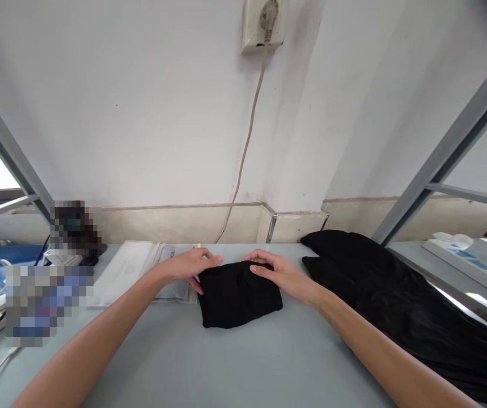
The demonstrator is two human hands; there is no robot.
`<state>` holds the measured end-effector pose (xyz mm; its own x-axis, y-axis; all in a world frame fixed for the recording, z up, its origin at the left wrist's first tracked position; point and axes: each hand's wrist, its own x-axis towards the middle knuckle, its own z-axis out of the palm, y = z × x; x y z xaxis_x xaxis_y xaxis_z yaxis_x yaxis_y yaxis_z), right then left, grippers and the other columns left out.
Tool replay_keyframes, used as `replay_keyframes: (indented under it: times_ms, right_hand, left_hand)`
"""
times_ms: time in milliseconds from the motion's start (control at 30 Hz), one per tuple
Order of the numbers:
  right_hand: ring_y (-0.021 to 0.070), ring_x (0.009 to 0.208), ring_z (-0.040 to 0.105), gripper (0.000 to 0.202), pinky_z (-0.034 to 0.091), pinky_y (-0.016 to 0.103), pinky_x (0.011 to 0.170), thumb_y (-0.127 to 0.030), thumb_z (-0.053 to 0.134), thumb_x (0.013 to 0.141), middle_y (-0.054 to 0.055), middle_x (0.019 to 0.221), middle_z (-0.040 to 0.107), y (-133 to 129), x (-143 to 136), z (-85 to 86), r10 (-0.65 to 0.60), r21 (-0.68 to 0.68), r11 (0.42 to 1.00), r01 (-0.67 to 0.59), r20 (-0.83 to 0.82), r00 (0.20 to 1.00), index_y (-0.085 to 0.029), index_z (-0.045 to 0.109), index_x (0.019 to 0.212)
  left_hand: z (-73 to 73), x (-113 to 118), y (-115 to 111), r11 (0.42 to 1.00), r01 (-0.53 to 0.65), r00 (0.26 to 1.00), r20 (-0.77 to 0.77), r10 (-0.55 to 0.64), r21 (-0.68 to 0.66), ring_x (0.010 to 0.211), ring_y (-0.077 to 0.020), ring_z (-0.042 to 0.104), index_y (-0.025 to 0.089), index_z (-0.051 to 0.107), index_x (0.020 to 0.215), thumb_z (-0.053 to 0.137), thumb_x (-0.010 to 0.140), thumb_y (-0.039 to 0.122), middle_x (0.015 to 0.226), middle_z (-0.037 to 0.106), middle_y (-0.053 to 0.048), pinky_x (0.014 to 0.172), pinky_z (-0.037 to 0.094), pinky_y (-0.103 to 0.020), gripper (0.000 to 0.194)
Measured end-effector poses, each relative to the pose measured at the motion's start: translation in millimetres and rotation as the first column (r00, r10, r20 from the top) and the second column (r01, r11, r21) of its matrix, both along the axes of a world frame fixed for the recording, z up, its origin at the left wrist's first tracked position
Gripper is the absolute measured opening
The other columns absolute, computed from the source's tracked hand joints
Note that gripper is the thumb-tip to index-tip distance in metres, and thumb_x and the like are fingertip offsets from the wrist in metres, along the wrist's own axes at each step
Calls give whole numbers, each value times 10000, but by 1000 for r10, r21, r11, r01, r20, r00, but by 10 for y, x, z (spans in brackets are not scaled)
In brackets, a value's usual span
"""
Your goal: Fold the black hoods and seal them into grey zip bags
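Note:
A folded black cloth garment (241, 300) lies on the grey-green table in front of me, its near edge toward me. At its upper left corner is my left hand (187, 266), with the thumb stretched out over the far edge and the lower fingers against the left side. Those fingers are apart, not closed round the fabric. My right hand (279, 275) grips the upper right part, thumb on top and fingers behind the far edge. To the right lies a larger spread of black fabric (379, 277), loose and wrinkled.
Clear plastic packages (124, 272) lie behind my left hand. A blurred dark object (75, 226) and a blurred bluish one (47, 309) stand at the left, near cables. A cord (247, 141) hangs from the wall socket (264, 25). Metal frame bars (443, 153) rise at both sides.

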<state>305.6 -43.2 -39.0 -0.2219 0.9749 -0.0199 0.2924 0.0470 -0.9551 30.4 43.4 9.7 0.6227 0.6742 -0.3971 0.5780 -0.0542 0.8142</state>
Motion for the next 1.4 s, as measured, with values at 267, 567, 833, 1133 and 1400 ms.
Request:
replay_keyframes:
  times_ms: [267, 567, 833, 1133, 1400]
  right_hand:
    - [205, 773, 531, 260, 431, 324, 687, -520, 544, 1001, -19, 887, 599, -33, -51, -2, 3, 55, 998, -15, 214, 977, -285, 594, 1099]
    - [213, 768, 504, 110, 375, 337, 704, -372, 470, 1008, -18, 821, 562, 35, -42, -192, -165, 124, 984, 127, 377, 911, -267, 462, 977]
    - [160, 566, 388, 229, 303, 270, 513, -505, 461, 1022, -93, 624, 372, 33, 23, -207, -137, -16, 989, 150, 320, 937, -282, 431, 983]
    - [144, 550, 474, 310, 337, 243, 455, -542, 572, 960, -47, 652, 490, 53, -1, -166, -170, -81, 977, 196, 251, 953, -241, 568, 882]
    - [143, 606, 520, 272, 431, 245, 521, -490, 573, 967, -25, 706, 560, -26, 37, 19, -185, -162, 962, 221, 210, 960, -235, 569, 871]
  left_hand:
    - [-45, -22, -125, 954, 106, 961, -275, -26, 281, 622, -221, 709, 219, 582, 1082, 639, 939, 481, 812, 712, -18, 612, 508, -314, 304]
    - [-269, 199, -708, 545, -14, 999, -12, 45, 838, 1176, -283, 570, 243, 500, 1203, 602, 1017, 385, 1268, 552, -82, 990, 525, -467, 255]
    - [-378, 87, -915, 741, 74, 992, -128, 17, 668, 1458, -306, 407, 287, 437, 1431, 508, 952, 110, 1606, 365, -101, 1160, 434, -546, 516]
    - [-215, -7, -607, 861, 196, 960, -270, -71, 470, 1424, -374, 421, 256, 430, 1519, 706, 848, 416, 1531, 483, -126, 1106, 453, -517, 743]
    - [-375, 45, -488, 745, 125, 981, -192, 4, 656, 1205, -285, 563, 198, 640, 1219, 441, 1015, 213, 1228, 679, -99, 1076, 445, -467, 286]
